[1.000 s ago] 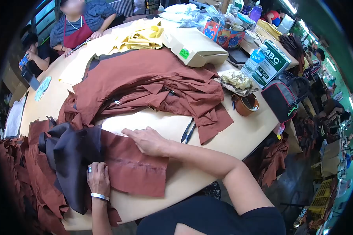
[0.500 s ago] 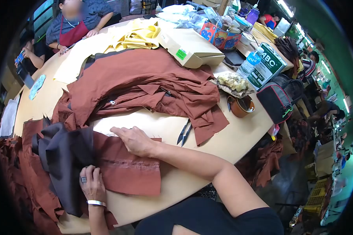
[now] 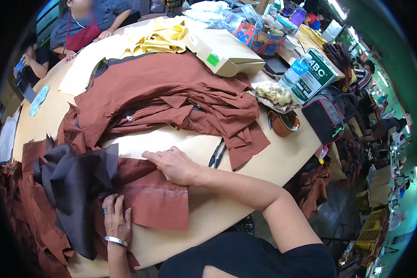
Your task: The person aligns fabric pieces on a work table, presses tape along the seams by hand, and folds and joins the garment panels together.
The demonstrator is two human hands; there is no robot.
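My left hand [image 3: 117,217] rests palm down on a rust-brown fabric panel [image 3: 157,208], fingers stretched out, beside a crumpled dark lining cloth [image 3: 72,180]. Along the panel runs a pale, shiny seam line. At the panel's upper edge lies my right hand [image 3: 175,167], its index finger extended and the other fingers partly bent; nothing shows in it. Thread snips [image 3: 216,154] lie just right of that hand. Beyond both hands, a large rust-brown garment [image 3: 167,88] with zips is heaped on the table [image 3: 245,185].
Across the table sits a person in a red apron [image 3: 83,37]; another person holds a phone [image 3: 19,66]. Yellow fabric [image 3: 157,37], a cardboard box [image 3: 224,51], a water bottle [image 3: 293,74], a green-and-white tin [image 3: 315,76], a brown mug [image 3: 284,124] and a black bag [image 3: 324,116] stand around.
My left hand has shifted slightly right and its fingers have straightened. My right hand has moved a little right. The dark cloth's upper corner now spreads further over the rust panel.
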